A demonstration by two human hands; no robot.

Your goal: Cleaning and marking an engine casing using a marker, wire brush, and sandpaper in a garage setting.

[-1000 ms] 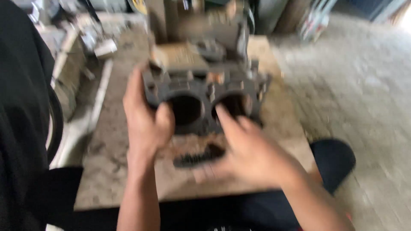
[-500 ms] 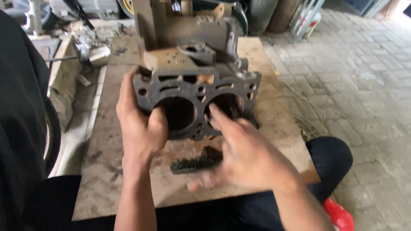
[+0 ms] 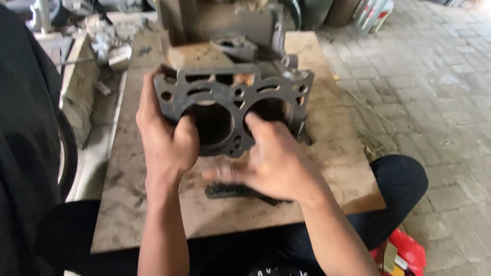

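Observation:
A dark, greasy two-cylinder engine block point(image 3: 231, 105) stands tilted on a dirty wooden board point(image 3: 153, 214), its flat face with two round bores turned toward me. My left hand point(image 3: 166, 140) grips the block's left edge, thumb hooked into the left bore. My right hand point(image 3: 271, 163) lies over the block's lower right, thumb at the rim of the right bore, fingers spread and blurred. A small black ribbed part point(image 3: 230, 191) lies on the board just under my right hand.
A second rusty metal casting point(image 3: 225, 25) stands behind the block. Scrap metal and clutter point(image 3: 105, 48) lie at the far left. Paving stones point(image 3: 440, 102) cover the ground on the right. A red object point(image 3: 406, 250) sits by my knee.
The view has drawn closer and sharper. My right hand has slid left and down across the block's lower face; my left hand keeps its hold on the left edge.

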